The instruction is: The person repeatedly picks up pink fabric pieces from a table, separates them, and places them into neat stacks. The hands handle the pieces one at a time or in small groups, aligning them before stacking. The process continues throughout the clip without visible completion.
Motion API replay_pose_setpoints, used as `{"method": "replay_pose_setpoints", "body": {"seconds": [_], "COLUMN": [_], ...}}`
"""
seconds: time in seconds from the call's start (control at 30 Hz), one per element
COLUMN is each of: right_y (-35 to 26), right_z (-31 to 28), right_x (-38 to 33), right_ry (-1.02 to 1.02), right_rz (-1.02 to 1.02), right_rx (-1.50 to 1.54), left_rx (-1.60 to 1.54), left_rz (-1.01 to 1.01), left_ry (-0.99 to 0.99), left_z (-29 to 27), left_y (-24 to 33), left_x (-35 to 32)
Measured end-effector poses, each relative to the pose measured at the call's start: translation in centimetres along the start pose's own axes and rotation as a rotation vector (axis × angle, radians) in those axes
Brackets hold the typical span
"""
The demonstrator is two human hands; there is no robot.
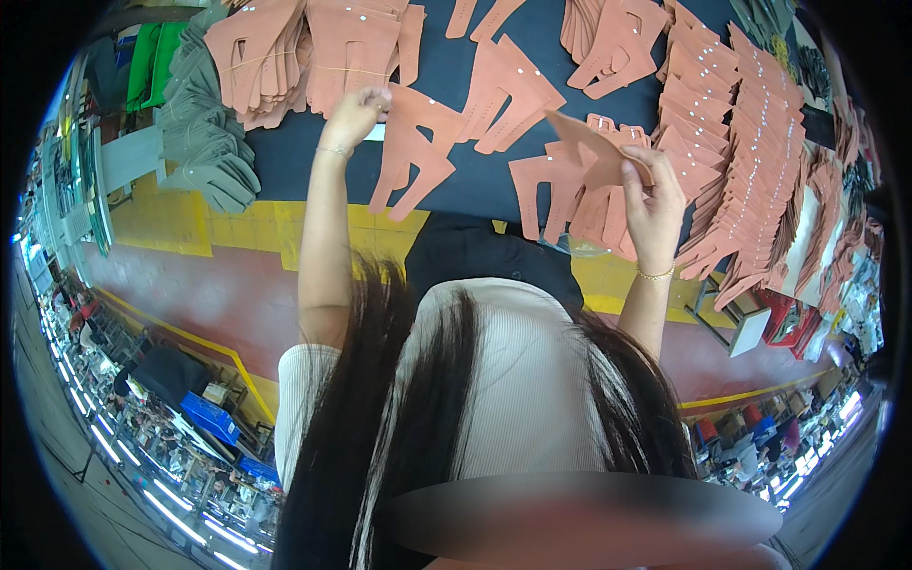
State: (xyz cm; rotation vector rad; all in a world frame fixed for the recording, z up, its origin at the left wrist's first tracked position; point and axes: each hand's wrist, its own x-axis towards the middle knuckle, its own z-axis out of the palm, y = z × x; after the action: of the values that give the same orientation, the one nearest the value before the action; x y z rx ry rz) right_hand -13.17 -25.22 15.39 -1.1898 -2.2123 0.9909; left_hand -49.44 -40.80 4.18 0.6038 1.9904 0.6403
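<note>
My right hand point(655, 198) pinches a salmon-coloured cut panel point(589, 152) between thumb and fingers, holding it tilted up over the table. Bundles of similar panels lie under and beside it. My left hand point(357, 116) is at the near left of the table, its fingertips closed together; whatever they may hold is too small to make out. Just beside its fingers lies a loose slotted panel point(418, 133), and a small white piece point(376, 133) shows under the hand. Another loose slotted panel point(513, 93) rests further right, with small white marks along its edge.
Tied stacks of salmon panels point(351, 57) stand at the far left, next to a pile of grey-green pieces point(204, 142). Long overlapping rows of panels point(750, 161) cover the right side. The dark table point(285, 161) borders a yellow-and-red floor point(209, 285).
</note>
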Motion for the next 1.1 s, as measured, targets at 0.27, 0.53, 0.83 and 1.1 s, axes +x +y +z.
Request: {"method": "replay_pose_setpoints", "body": {"seconds": [0.27,0.53,0.83,1.1], "right_y": [-1.8,-1.7,-1.6,-0.5], "right_z": [1.6,1.4,-1.3,-6.0], "right_x": [-0.1,-1.5,-3.1,-3.4], "right_ry": [-0.106,-0.119,-0.216,0.068], "right_rz": [-0.055,-0.011,-0.129,0.127], "right_rx": [0.024,0.112,0.201,0.777], "left_rx": [0.183,-0.017,-0.091,-0.992], "left_rz": [0.016,-0.105,0.675,0.540], "left_ry": [0.587,0.483,0.499,-0.373], "left_z": [9.5,10.3,9.0,14.4], "left_y": [-3.9,-4.7,7.0,17.9], "left_x": [1.6,2.9,-5.1,-8.5]}}
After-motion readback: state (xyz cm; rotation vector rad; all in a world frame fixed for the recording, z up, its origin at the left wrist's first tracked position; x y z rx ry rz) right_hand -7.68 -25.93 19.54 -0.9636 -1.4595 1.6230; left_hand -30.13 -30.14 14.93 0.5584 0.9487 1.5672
